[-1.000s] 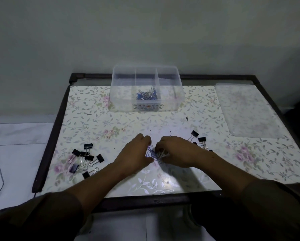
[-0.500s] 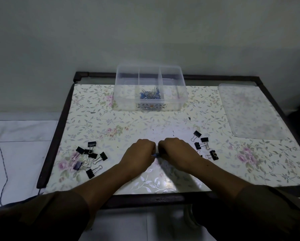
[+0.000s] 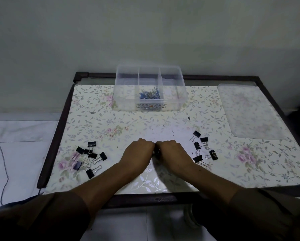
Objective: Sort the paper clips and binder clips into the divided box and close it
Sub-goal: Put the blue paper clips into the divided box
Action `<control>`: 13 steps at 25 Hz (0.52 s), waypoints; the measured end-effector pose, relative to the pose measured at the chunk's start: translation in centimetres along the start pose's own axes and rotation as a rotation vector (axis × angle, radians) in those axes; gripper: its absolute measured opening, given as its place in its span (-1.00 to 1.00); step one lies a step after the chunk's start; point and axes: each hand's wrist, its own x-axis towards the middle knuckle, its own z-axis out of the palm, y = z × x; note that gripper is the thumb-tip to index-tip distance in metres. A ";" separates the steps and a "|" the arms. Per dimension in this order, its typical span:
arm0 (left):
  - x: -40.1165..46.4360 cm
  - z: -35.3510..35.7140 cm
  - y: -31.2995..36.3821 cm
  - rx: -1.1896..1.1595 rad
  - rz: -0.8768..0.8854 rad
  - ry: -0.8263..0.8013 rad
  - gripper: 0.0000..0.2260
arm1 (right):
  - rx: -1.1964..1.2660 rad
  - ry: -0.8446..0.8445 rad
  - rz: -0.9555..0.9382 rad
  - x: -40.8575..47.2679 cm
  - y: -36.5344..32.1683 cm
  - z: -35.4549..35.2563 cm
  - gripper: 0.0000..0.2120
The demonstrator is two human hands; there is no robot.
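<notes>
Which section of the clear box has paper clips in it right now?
The middle section: blue paper clips lie in it, while the left and right sections look empty.

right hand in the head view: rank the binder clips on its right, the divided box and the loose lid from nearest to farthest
1. Binder clips on the right: scattered on the table just right of the right hand.
2. Divided box: farther back, at the table's middle rear, paper clips in its centre compartment.
3. Lid: flat at the far right rear corner, farthest.
</notes>
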 end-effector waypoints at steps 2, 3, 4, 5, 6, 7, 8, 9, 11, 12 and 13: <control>0.0 -0.2 -0.1 -0.046 -0.013 -0.001 -0.66 | 0.091 0.016 0.059 0.0 -0.3 0.1 -0.86; 0.1 -0.2 -0.3 -0.087 -0.042 -0.002 -0.72 | 0.138 0.017 0.090 0.1 -0.4 0.2 -0.85; 0.2 -0.2 -0.6 -0.157 -0.080 0.002 -0.79 | 0.194 0.013 0.123 0.1 -0.5 0.2 -0.85; 0.3 -0.3 -0.9 -0.256 -0.123 0.003 -0.84 | 0.255 0.005 0.146 0.2 -0.5 0.1 -0.86; 0.2 -0.5 -1.1 -0.359 -0.152 0.004 -0.85 | 0.312 -0.008 0.157 0.2 -0.5 -0.2 -0.87; 0.1 -0.7 -1.2 -0.438 -0.160 0.005 -0.85 | 0.353 -0.015 0.159 0.2 -0.5 -0.6 -0.88; 0.0 -1.2 -1.3 -0.486 -0.148 0.010 -0.84 | 0.374 -0.017 0.149 0.3 -0.4 -1.3 -0.89; 0.1 -1.8 -1.4 -0.509 -0.127 0.025 -0.85 | 0.373 -0.013 0.132 0.5 -0.3 -2.1 -0.90; 1.2 -3.6 -1.6 -0.527 -0.078 0.091 -0.86 | 0.377 0.018 0.111 1.4 0.0 -4.4 -0.91; 2.1 -4.7 -1.8 -0.527 -0.049 0.137 -0.86 | 0.399 0.052 0.104 2.2 0.1 -5.7 -0.92; 3.3 -5.9 -2.1 -0.518 -0.023 0.186 -0.88 | 0.415 0.097 0.095 3.3 0.3 -6.9 -0.93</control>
